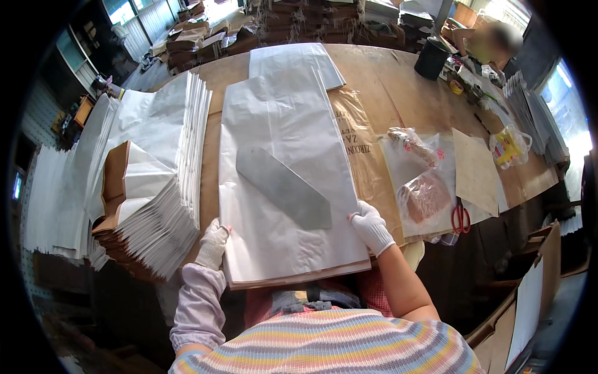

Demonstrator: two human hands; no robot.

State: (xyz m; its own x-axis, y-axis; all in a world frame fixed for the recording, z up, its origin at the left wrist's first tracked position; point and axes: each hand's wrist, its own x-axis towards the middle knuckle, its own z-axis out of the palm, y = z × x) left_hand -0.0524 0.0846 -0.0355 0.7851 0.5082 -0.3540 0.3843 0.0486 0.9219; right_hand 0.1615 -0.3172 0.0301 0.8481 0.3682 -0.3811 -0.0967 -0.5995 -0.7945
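A small stack of white paper sacks [280,118] lies lengthwise in front of me, its near end at the table's edge by my lap. My left hand [213,245], in a white knit glove with the fingertips showing, is closed on the stack's left edge near the front corner. On the opposite edge, slightly farther up, my right hand [372,229] grips the sacks in a similar glove. A flat grey plate [283,190] with an angled end rests slantwise on the top sack, between my hands and touched by neither. The fingers beneath the stack are hidden.
Thick piles of white sacks [156,124] with brown insides stand at left. Right of me are clear plastic bags [425,193], a tan sheet [476,174], red-handled scissors [461,218] and a yellow package [511,146]. Farther back are a dark bucket [432,58] and another person [492,47].
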